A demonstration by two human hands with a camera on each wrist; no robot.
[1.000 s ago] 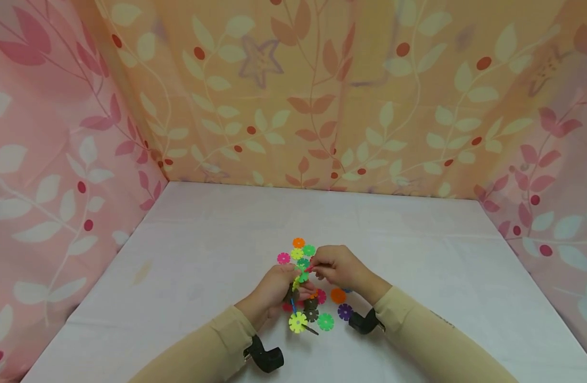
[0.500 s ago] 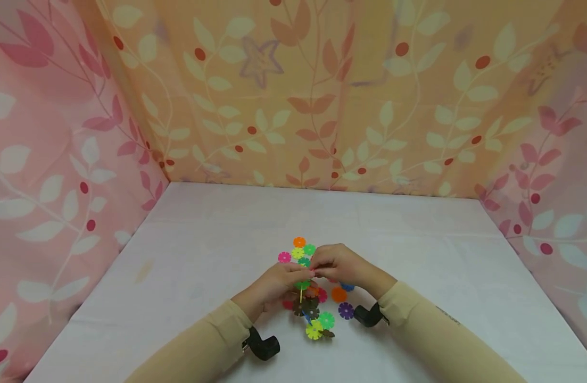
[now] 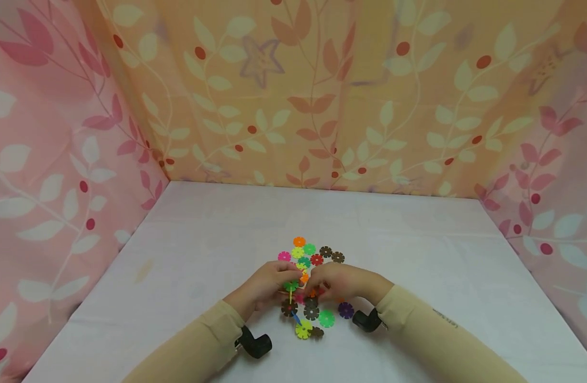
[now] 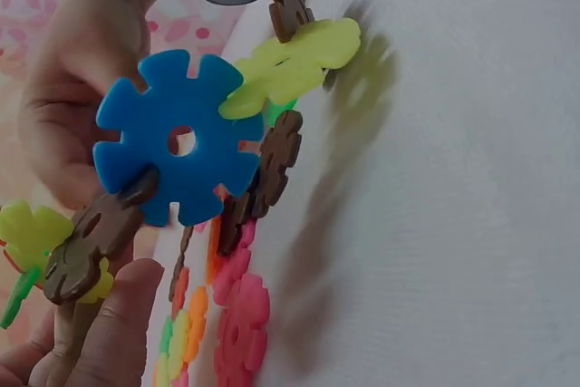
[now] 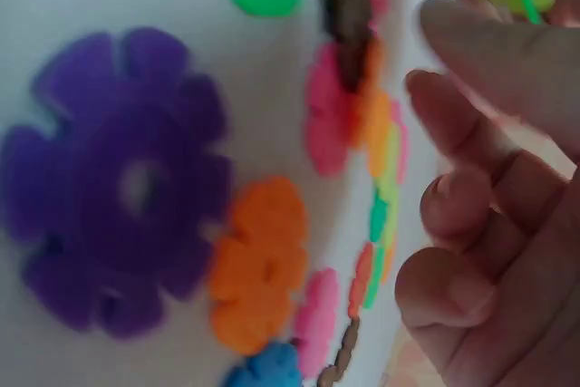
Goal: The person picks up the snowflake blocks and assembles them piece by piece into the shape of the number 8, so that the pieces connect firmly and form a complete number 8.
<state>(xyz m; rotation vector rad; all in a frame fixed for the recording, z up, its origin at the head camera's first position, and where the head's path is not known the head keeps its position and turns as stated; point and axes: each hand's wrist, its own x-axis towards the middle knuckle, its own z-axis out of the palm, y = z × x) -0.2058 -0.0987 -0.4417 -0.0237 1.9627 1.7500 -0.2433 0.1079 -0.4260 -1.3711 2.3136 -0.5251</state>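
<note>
My left hand (image 3: 269, 282) grips the upper end of a chain of slotted plastic flower discs. From a green disc (image 3: 291, 286) at the fingers it runs through yellow and brown (image 3: 289, 307) to blue (image 4: 145, 133), then a yellow disc (image 3: 303, 330) and a brown one (image 3: 317, 332) at the bottom end. In the left wrist view, the blue disc hangs below the fingers. My right hand (image 3: 343, 282) hovers over loose discs, thumb and fingers apart, with nothing visible between them in the right wrist view. Part of the chain's top is hidden by the left fingers.
Loose discs lie around the hands: purple (image 3: 346, 310), light green (image 3: 327, 319) and dark brown (image 3: 311, 311) nearer me. Orange (image 3: 299, 242), pink (image 3: 284, 257), red (image 3: 316, 259) and brown (image 3: 338, 257) ones lie farther back on the white tabletop (image 3: 216, 229).
The right hand has left the chain's top, where it pinched a pinkish-red disc, and come down toward me over the loose discs. The left hand has shifted slightly left with the chain.
</note>
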